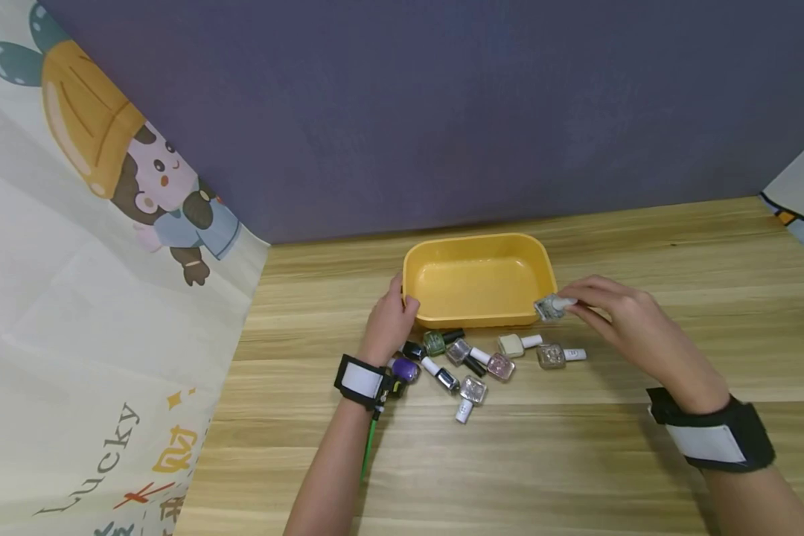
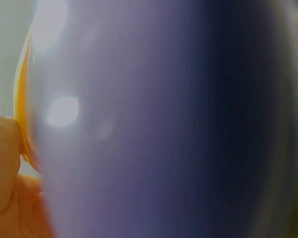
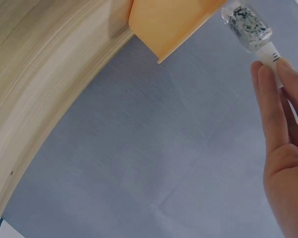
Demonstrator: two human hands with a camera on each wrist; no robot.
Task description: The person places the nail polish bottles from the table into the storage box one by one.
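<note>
Where visible behind the yellow basin (image 1: 472,290), dark blue-purple wall (image 1: 442,112), broad and plain. Left of the basin, pale cloth (image 1: 40,223) printed with a cartoon figure (image 1: 164,171) and, lower down, lettering (image 1: 90,461) including the word Lucky. Under the basin and far out to both sides, light-grained wooden tabletop (image 1: 543,461).

Just behind the basin, the tabletop's back edge, right against the foot of the wall. To the basin's right, a wide run of wood with room to move; to its left, a narrower stretch as far as the cloth.

At the basin's left end, left hand (image 1: 387,326), clamped on the rim, thumb over the inner side. Off the basin's near right corner, right hand (image 1: 619,313), thumb and fingers pinched together on the white cap of a glitter-flecked bottle (image 1: 547,308). Bottle body left of that hand, pointed at the corner; contact with the rim impossible to tell.

Along the basin's near side, lying loosely on the wood: green bottle (image 1: 435,342), cream bottle (image 1: 511,345), pink glitter bottle (image 1: 501,367) and several others. Farther left, just beside the left wrist, purple bottle (image 1: 406,370).
</note>
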